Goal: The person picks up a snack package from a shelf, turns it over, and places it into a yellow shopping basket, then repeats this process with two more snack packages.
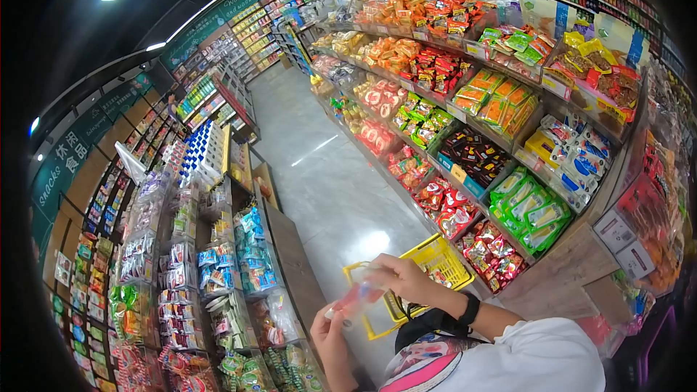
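In front of my body, my left hand (332, 335) and my right hand (406, 279) pinch a small, clear pinkish packet (356, 296) from two sides. The packet is blurred, so its kind and print cannot be read. My left hand is lower, near the packet's bottom end. The right hand has its fingers closed at the upper end, with a dark band (470, 310) on the wrist. Below and beyond my right forearm is a yellow shopping basket (454, 265), partly hidden by the arm, with some packets inside.
A tiered display on the right holds bins of wrapped snacks, including green packs (530, 210) and dark-wrapped sweets (473, 157). On the left, another stepped display carries blue packets (254, 250). A grey aisle floor (312, 152) runs between them.
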Action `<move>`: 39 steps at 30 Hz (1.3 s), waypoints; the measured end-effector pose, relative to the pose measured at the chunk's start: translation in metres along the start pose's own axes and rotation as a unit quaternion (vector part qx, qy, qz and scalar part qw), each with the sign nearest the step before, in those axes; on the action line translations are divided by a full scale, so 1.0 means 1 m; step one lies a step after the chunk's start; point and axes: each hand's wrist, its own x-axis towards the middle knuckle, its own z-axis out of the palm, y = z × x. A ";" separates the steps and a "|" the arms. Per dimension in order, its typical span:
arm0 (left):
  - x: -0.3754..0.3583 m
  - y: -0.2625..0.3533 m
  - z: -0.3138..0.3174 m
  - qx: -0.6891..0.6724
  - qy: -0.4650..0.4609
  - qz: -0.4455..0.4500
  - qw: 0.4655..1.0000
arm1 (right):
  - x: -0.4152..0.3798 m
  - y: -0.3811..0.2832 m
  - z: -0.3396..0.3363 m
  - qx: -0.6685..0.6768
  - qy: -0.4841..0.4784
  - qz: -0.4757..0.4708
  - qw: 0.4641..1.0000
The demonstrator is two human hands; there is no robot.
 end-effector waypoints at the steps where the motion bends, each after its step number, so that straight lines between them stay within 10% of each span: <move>1: -0.001 0.000 0.000 0.010 -0.005 0.005 1.000 | -0.001 0.001 -0.001 -0.018 0.000 -0.010 1.000; 6: -0.005 0.008 0.008 0.048 -0.006 0.017 0.999 | -0.002 -0.027 -0.007 -0.055 0.007 -0.035 0.998; 12: -0.012 0.009 0.008 0.067 -0.017 0.009 0.998 | -0.004 -0.011 -0.017 0.219 -0.165 0.149 0.950; 39: -0.044 0.006 0.028 0.087 -0.005 -0.101 0.991 | -0.013 -0.012 -0.027 0.043 -0.316 0.151 0.936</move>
